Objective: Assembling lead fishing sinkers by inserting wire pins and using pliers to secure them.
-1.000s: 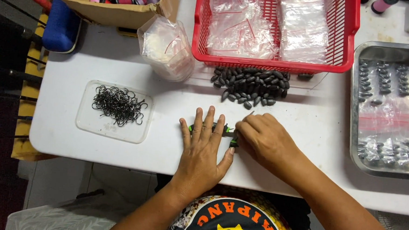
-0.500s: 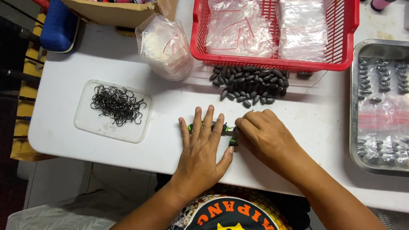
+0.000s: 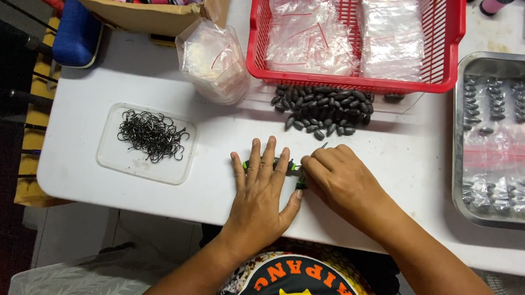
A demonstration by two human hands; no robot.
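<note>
The left hand (image 3: pixel 264 186) lay flat with its fingers spread, palm down, pressing on a small bright-green plastic piece (image 3: pixel 269 164) that showed only between the fingers, near the front edge of the white, smooth tabletop (image 3: pixel 393 166). The right hand (image 3: pixel 339 178) was curled beside it, its fingertips pinched together at the green piece's right end, touching the left thumb; what exactly they gripped was hidden, though a thin dark metal tip poked out above the knuckles.

Just behind the hands, towards the middle of the tabletop, a loose heap of dark grey, oval, matte lead-like weights (image 3: pixel 324 112) was piled against the front wall of a red plastic lattice basket (image 3: pixel 454 38) at the back edge, filled with clear, crinkled plastic bags. Left of the basket a bunched transparent plastic bag (image 3: pixel 213 61) stood upright, glossy and wrinkled, with a red stripe. Behind it, at the back left corner, sat an open brown cardboard box (image 3: pixel 150 13) holding pink and black spools.

Towards the left edge a shallow, clear, rectangular plastic lid (image 3: pixel 109 157) held a tangle of thin, dark, curved wire hooks (image 3: pixel 151 135). At the right edge lay a dull steel rectangular tray (image 3: pixel 460 140) with rounded corners, carrying rows of small dark weights and clear bags with red stripes. Off the left back corner, a blue padded seat (image 3: pixel 77 33) showed beyond the tabletop.
</note>
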